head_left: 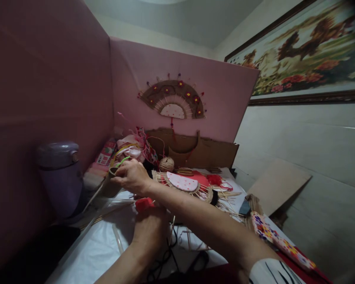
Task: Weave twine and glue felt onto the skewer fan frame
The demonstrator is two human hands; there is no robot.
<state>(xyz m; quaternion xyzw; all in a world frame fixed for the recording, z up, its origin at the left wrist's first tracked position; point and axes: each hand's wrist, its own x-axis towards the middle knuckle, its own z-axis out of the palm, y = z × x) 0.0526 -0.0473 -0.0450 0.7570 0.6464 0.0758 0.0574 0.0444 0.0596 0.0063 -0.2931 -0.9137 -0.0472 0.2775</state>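
Note:
My right hand (133, 176) reaches across to the left, over my left arm. Its fingers are closed at the rim of an olive-grey cup (109, 188); what they pinch is hidden. A green fuzzy stem (124, 161) shows beside them. Lower down, my left hand (151, 225) is closed with its back to me, and a small red piece of cloth (144, 204) sticks out at its fingers. Just beyond my right forearm lies a fan-shaped craft of thin sticks with a white, red-dotted half-round (182, 182) at its centre. Black cord (168, 252) lies near my left wrist.
A purple lidded tumbler (59, 181) stands at the left. At the back are a twine ball (167, 164), torn cardboard (215, 154) and pink yarn (140, 144). A finished fan (173, 96) hangs on the pink panel. A flowered strip (281, 240) lies right.

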